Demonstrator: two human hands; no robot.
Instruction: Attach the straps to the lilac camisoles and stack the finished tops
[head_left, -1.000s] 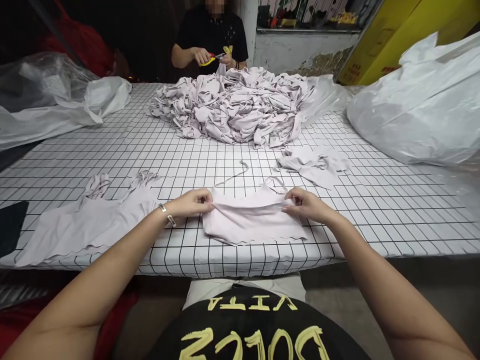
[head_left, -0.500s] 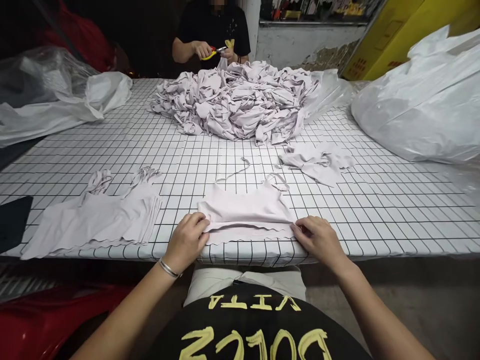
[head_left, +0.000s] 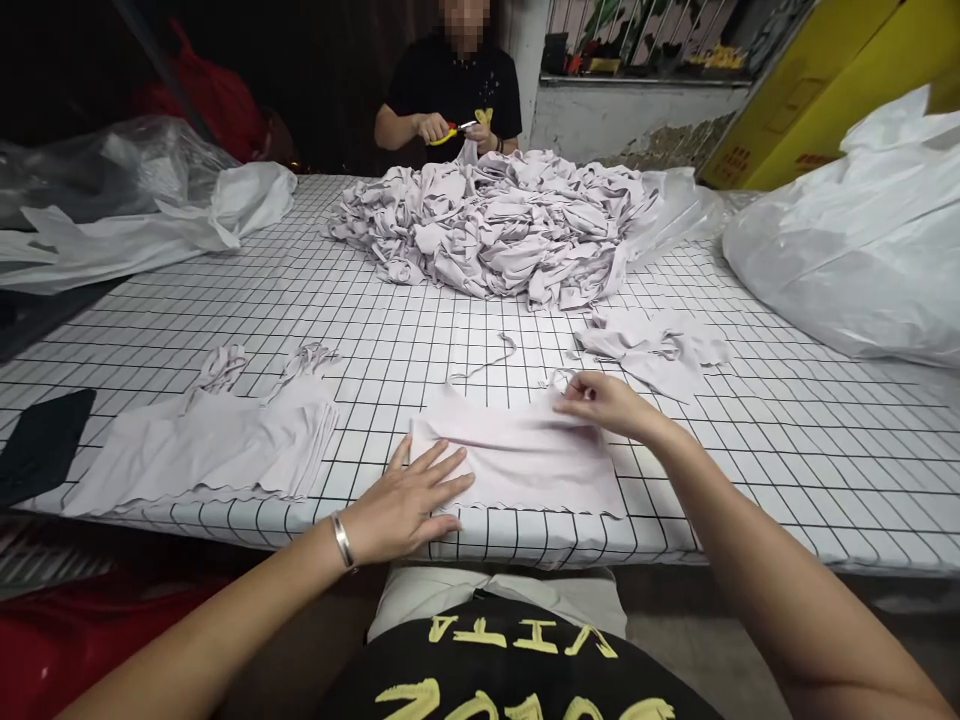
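A pale lilac strappy top (head_left: 525,455) lies flat at the near edge of the grid-patterned table (head_left: 787,430). My left hand (head_left: 409,500) rests open on its lower left corner, fingers spread and flat. My right hand (head_left: 604,403) is at the top's upper right corner, fingers pinched on the fabric by a shoulder strap. To the left lies a stack of the same tops (head_left: 202,450), laid flat with straps pointing away.
A big heap of lilac tops (head_left: 502,225) fills the table's far middle, with loose pieces (head_left: 652,350) on its near right. Across the table a person in black holds yellow-handled scissors (head_left: 454,130). White plastic bags (head_left: 847,250) lie right and left. A dark cloth (head_left: 41,445) sits at the left edge.
My left hand let go of the top's edge and now lies flat on it. My right hand moved from the near edge up to the upper right corner by the strap.
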